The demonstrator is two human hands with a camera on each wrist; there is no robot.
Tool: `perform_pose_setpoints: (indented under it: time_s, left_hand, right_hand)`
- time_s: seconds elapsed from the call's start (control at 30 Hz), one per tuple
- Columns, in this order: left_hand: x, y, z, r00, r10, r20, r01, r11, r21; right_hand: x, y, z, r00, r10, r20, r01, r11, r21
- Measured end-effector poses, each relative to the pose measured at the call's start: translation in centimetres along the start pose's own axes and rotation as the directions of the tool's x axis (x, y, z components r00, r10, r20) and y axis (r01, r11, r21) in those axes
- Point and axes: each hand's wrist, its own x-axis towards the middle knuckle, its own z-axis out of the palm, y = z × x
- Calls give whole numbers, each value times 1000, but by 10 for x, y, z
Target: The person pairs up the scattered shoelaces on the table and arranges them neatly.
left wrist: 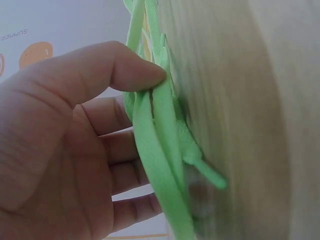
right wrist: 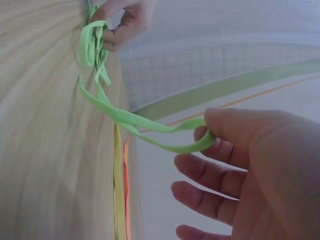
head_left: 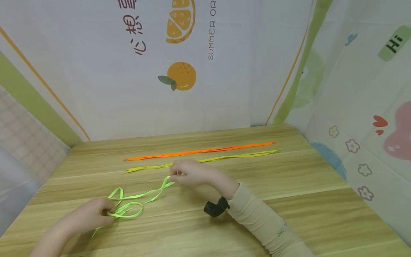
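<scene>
A bright green shoelace (head_left: 138,195) stretches in loose loops between the two hands. At its left part, the left hand (head_left: 96,212) pinches several strands between thumb and fingers, close over the table; a green tip (left wrist: 212,175) sticks out beside them in the left wrist view. My right hand (head_left: 189,173) pinches a bend of the same lace between thumb and index finger, the other fingers loosely bent, as the right wrist view shows. Behind the right hand lies a yellow shoelace (head_left: 237,156), partly hidden by it. Farther back, an orange shoelace (head_left: 192,151) lies stretched out alongside.
The wood-grain table (head_left: 305,200) ends at a printed white cloth (head_left: 224,89) hanging behind it. Another printed cloth (head_left: 346,107) hangs along the right side. A black clip-like piece (head_left: 216,207) sits at the right sleeve cuff.
</scene>
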Motion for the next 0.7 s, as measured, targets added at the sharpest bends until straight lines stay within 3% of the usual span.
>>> perform_pose_setpoints:
  time_s: [0.4, 0.7]
  left_hand:
    - [-7, -3, -8, 993, -89, 71, 93, 994, -50]
    - [-11, -7, -11, 992, -108, 59, 109, 994, -21]
  right_hand:
    - [-14, 3, -13, 999, 34, -26, -34, 999, -3]
    - [-27, 5, -21, 996, 72, -52, -72, 997, -9]
